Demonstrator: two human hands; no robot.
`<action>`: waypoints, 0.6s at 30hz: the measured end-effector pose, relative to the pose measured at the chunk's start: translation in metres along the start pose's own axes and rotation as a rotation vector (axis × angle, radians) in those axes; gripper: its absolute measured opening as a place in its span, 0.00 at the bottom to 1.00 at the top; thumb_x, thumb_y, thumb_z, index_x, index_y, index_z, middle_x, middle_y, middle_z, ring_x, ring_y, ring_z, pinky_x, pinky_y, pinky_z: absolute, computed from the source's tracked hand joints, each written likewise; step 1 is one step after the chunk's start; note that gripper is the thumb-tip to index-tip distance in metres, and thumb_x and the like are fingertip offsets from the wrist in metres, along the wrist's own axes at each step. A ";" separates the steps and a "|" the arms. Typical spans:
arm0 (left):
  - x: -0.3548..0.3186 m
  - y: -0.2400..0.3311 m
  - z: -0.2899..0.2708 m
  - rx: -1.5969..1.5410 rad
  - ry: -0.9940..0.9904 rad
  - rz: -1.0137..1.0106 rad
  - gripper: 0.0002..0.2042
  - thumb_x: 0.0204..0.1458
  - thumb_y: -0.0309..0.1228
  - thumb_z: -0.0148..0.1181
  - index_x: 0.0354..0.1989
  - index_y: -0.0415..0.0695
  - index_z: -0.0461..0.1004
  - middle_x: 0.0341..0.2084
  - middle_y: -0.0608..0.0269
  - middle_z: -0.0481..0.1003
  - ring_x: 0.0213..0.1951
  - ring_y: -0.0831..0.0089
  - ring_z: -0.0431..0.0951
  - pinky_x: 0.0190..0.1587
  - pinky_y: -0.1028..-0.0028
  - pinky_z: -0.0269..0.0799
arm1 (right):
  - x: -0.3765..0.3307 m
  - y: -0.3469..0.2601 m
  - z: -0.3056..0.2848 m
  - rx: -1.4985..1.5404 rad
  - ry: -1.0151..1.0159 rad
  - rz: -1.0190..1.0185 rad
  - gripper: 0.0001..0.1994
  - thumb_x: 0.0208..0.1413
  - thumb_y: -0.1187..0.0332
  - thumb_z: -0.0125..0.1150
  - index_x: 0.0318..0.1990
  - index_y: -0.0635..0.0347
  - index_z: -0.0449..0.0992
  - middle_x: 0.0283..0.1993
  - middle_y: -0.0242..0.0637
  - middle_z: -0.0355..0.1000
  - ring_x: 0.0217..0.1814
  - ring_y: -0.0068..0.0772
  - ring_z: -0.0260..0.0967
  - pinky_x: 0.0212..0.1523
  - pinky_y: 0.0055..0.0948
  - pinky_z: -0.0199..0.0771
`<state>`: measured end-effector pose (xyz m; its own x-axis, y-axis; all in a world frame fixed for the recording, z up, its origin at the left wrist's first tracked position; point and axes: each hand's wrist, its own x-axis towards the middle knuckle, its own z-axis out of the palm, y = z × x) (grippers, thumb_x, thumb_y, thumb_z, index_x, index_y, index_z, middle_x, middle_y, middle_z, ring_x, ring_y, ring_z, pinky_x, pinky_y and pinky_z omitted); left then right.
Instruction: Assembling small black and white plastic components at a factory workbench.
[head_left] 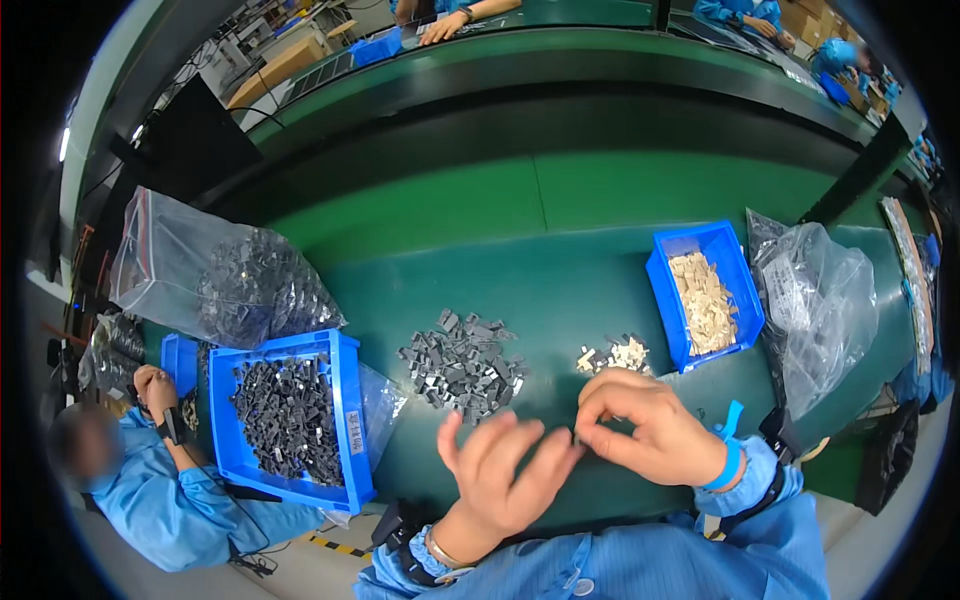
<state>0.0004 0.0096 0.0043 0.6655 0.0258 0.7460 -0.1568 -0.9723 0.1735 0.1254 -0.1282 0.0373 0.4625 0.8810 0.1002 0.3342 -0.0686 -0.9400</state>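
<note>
My left hand (505,478) is in front of the dark pile with its fingers stretched apart, somewhat smeared by motion. Its fingertips come close to my right hand (640,430), whose thumb and index finger are pinched together. Whatever lies in that pinch is too small to make out. Just beyond my left hand, small black and grey plastic pieces (463,362) form a loose heap on the green table (590,275). A smaller heap of beige and dark pieces (625,355) lies beyond my right hand.
A blue bin (357,425) of black pieces stands on the left, below a clear bag (235,280) of dark parts. At right are a blue bin (668,290) of beige pieces and a plastic bag (815,300). A co-worker (190,510) sits at far left.
</note>
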 end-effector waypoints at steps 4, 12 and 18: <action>0.018 -0.028 0.006 0.062 -0.148 -0.260 0.19 0.30 0.34 0.68 0.35 0.46 0.72 0.34 0.60 0.67 0.39 0.61 0.67 0.49 0.60 0.56 | 0.002 0.024 0.011 0.091 0.387 0.013 0.03 0.48 0.75 0.56 0.28 0.65 0.70 0.31 0.38 0.66 0.34 0.30 0.64 0.35 0.24 0.63; 0.035 -0.047 0.052 0.247 -0.442 -0.189 0.08 0.34 0.26 0.55 0.27 0.43 0.73 0.24 0.62 0.69 0.32 0.65 0.70 0.36 0.67 0.61 | -0.006 0.032 0.027 0.216 0.479 -0.057 0.03 0.48 0.76 0.56 0.27 0.67 0.71 0.31 0.39 0.67 0.35 0.31 0.65 0.38 0.26 0.63; 0.034 -0.044 0.066 0.324 -0.451 -0.098 0.01 0.33 0.24 0.53 0.16 0.41 0.69 0.19 0.61 0.67 0.28 0.68 0.70 0.32 0.71 0.62 | -0.010 0.032 0.023 0.344 0.479 -0.023 0.02 0.48 0.78 0.56 0.27 0.68 0.71 0.32 0.37 0.67 0.35 0.27 0.63 0.38 0.23 0.62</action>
<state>0.0776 0.0384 -0.0204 0.9229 0.0871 0.3752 0.1063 -0.9939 -0.0307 0.1127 -0.1288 -0.0010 0.8042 0.5654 0.1831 0.1002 0.1747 -0.9795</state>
